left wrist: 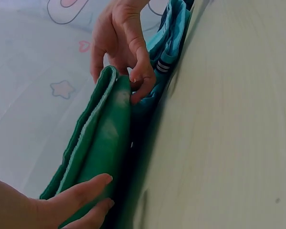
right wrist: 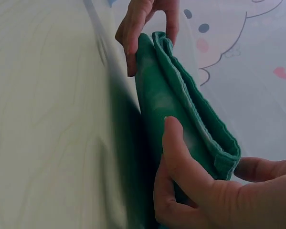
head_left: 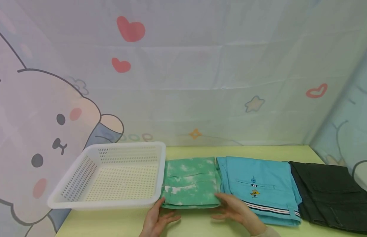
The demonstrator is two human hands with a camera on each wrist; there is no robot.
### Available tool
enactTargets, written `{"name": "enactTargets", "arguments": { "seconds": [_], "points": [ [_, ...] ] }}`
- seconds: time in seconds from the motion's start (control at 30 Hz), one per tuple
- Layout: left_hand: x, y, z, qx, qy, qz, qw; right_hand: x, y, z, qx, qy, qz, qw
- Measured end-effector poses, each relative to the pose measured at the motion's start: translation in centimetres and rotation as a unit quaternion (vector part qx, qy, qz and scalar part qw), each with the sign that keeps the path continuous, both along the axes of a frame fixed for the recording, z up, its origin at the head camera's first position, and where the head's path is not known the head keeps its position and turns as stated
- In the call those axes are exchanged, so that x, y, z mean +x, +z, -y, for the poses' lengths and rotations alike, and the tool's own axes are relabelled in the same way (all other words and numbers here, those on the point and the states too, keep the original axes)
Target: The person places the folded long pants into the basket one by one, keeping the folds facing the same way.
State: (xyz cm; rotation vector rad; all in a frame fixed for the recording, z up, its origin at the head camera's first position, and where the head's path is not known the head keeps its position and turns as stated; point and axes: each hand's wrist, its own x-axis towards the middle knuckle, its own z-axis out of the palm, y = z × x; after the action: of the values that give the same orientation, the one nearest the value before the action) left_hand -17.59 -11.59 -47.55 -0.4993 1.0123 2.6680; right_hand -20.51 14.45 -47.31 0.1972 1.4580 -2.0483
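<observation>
Folded green pants (head_left: 190,184) with whitish blotches lie in the middle of the table, seen from their near edge in both wrist views. My left hand (head_left: 156,219) grips their near left corner, its fingers on either side of the folded layers. At the near right corner my right hand (head_left: 238,210) pinches the pants, the thumb (right wrist: 174,143) on the side facing me and fingers behind. The near edge appears tilted up off the table in the wrist views. Beside my right hand lie folded light blue pants (head_left: 260,179) with a striped band and a small embroidered figure.
A white perforated plastic basket (head_left: 161,171) stands to the left, right beside the green pants. Folded black pants (head_left: 334,191) lie at the far right, against the blue ones. Behind the pale yellow table (head_left: 189,150) hangs a printed cloth backdrop (head_left: 183,75).
</observation>
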Motion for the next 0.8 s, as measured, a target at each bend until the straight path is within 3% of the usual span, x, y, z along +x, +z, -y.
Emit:
{"name": "enactTargets", "arguments": {
  "seconds": [0.07,0.4,0.6,0.8],
  "points": [
    [0.4,1.0,-0.2,0.002,-0.001,0.002,1.0,0.0,0.2,0.0,0.011,0.003,-0.008,1.0],
    [1.1,0.9,0.3,-0.014,-0.028,-0.018,0.9993,0.0,0.3,-0.1,0.065,-0.02,-0.017,0.998],
    [0.9,0.1,0.6,-0.008,-0.03,-0.011,0.9995,0.1,0.2,-0.3,0.082,-0.028,-0.004,0.996],
    [0.5,-1.8,1.3,0.008,-0.041,-0.016,0.999,0.2,0.1,-0.2,0.121,-0.03,-0.007,0.992]
  ]
}}
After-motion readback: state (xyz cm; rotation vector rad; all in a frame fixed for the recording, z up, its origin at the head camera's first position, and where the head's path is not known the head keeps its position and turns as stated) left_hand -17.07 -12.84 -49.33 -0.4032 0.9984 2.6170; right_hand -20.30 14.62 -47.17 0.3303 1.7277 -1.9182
